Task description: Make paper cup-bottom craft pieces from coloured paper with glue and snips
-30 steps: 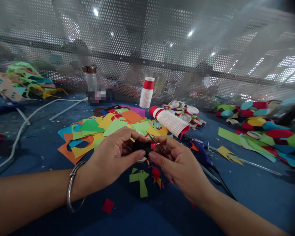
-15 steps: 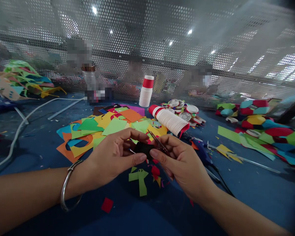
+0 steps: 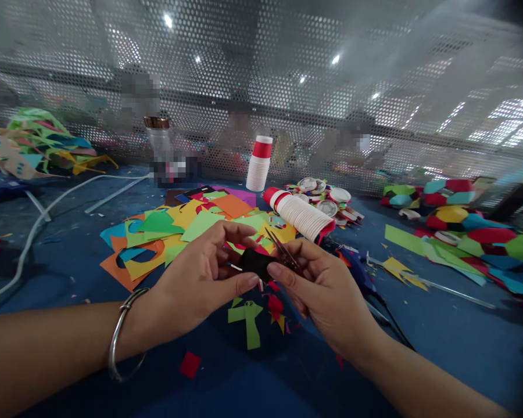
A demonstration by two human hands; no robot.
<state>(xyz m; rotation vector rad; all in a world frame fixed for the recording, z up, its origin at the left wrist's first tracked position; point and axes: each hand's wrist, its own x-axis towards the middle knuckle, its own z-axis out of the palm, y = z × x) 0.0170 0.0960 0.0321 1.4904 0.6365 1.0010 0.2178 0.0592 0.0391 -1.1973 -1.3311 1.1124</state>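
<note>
A small piece of black paper [image 3: 254,264] is between my two hands, above the blue table. My left hand [image 3: 204,273] curls around its left end, the thumb along the lower edge and the index finger arched above. My right hand [image 3: 320,278] pinches the right end under its thumb. The same hand also holds slim scissors [image 3: 283,249], their pointed blades aimed up and to the left. A small white tip shows by the left fingers; what it is I cannot tell. Below lie green paper scraps [image 3: 251,328] and a red piece [image 3: 275,305].
Beyond my hands spreads a pile of coloured paper [image 3: 204,223]. One paper cup stack [image 3: 258,168] stands upright; another stack [image 3: 303,213] lies on its side. Round paper-trimmed pieces [image 3: 340,195] sit behind. Patchwork paper shapes [image 3: 490,241] are at right, with a blue tool and cable nearer.
The black paper has turned slightly between my hands. My left index finger has lifted a little away from the scissor blades, and the scissors have shifted slightly right.
</note>
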